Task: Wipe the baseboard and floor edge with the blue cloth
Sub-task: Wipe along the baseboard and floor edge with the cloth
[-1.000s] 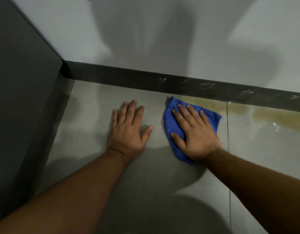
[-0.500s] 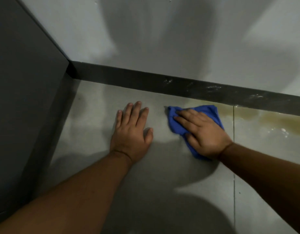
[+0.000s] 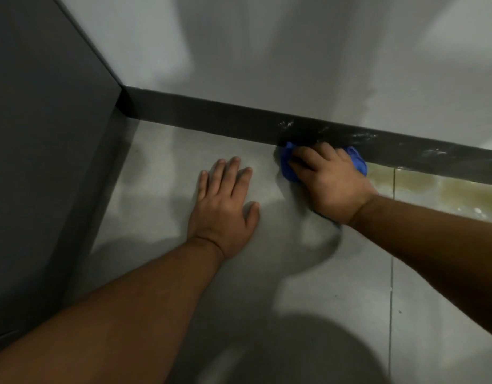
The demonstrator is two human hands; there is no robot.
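A dark grey baseboard (image 3: 211, 117) runs along the foot of the pale wall, with whitish smears on its right part. My right hand (image 3: 330, 181) presses the bunched blue cloth (image 3: 287, 164) into the joint where the baseboard meets the grey tiled floor (image 3: 161, 176); blue shows on both sides of the fingers, and most of the cloth is hidden under the hand. My left hand (image 3: 225, 206) lies flat on the floor to the left, fingers spread, holding nothing.
A dark grey panel (image 3: 45, 134) stands on the left and meets the baseboard in the corner. A yellowish-brown stain (image 3: 433, 192) spreads on the floor along the baseboard to the right of the cloth. A tile joint (image 3: 391, 259) runs toward me.
My right hand has slid the cloth away from me across the floor until it reached the baseboard, bunching it up. My left hand stays flat on the floor.
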